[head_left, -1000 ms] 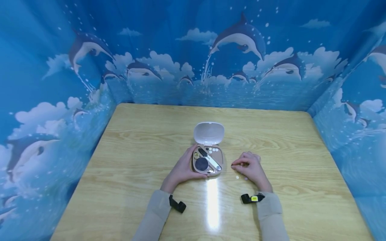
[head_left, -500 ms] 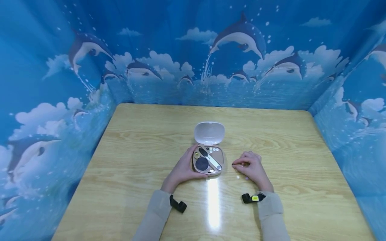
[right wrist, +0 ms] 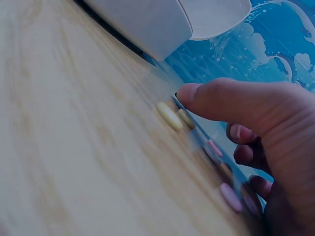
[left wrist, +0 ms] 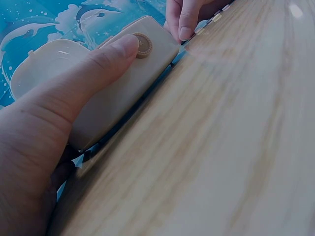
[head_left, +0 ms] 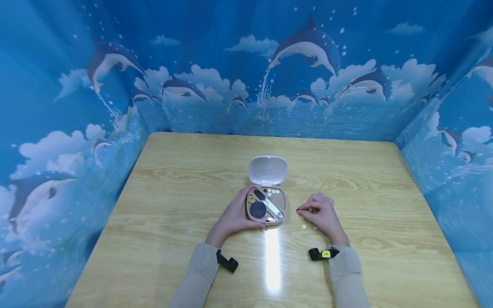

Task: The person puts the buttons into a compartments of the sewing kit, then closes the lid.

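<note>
My left hand (head_left: pixel 235 212) grips a small beige case (head_left: pixel 286 205) by its left side, the thumb lying along the front wall by a round ridged clasp (left wrist: pixel 143 45). Its white lid (head_left: pixel 267 170) stands raised at the back. Inside are a black-and-white tool (head_left: pixel 269 203) set diagonally, a dark disc (head_left: pixel 257 210), a gold ring (head_left: pixel 251 199) and several small white buttons (head_left: pixel 274 191). Right of the case, my right hand (head_left: pixel 320 214) pinches a tiny dark button (head_left: pixel 297 210) between thumb and forefinger, mostly hidden by the fingertips. The other right fingers are curled.
Beneath and beside the right hand, several small buttons lie on the wooden table (head_left: pixel 192 179), among them a cream button (right wrist: pixel 169 116) and a pink button (right wrist: pixel 231 197). A dolphin-print curtain (head_left: pixel 215 51) encloses the table's back and sides. Each wrist carries a black strap-mounted camera (head_left: pixel 228 261).
</note>
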Demonstrator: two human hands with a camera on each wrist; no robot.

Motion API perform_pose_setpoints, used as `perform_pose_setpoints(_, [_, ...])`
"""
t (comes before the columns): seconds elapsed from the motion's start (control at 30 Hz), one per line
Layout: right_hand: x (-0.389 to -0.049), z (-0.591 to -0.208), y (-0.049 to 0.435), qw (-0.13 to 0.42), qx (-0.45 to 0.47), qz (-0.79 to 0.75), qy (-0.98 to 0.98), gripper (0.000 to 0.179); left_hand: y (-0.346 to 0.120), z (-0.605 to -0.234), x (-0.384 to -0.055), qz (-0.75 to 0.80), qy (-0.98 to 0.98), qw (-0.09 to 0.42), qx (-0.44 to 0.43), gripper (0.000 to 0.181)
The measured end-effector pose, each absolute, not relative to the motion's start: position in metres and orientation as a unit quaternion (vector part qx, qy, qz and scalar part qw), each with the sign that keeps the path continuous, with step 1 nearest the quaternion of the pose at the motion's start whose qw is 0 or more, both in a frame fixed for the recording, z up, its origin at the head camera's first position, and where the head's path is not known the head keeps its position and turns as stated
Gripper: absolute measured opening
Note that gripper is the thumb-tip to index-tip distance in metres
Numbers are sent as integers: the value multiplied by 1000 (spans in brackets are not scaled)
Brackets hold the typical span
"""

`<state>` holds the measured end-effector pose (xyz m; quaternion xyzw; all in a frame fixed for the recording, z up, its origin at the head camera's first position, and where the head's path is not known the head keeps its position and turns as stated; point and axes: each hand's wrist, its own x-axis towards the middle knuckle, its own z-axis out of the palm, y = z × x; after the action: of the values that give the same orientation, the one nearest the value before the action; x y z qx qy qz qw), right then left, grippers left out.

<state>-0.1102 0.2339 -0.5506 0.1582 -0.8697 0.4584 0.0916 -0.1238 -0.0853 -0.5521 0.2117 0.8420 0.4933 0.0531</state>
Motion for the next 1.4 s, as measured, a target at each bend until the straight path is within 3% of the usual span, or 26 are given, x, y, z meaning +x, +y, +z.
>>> perform_pose_setpoints(0.73, [-109,-545,235,77,139,466,-870,18,-84,-550,-122,498,839,59,208,132])
perform_pose_setpoints(1.4, [-118,-537,230,111,156,473,-860,19,-84,-548,-121,493,844,62,202,132])
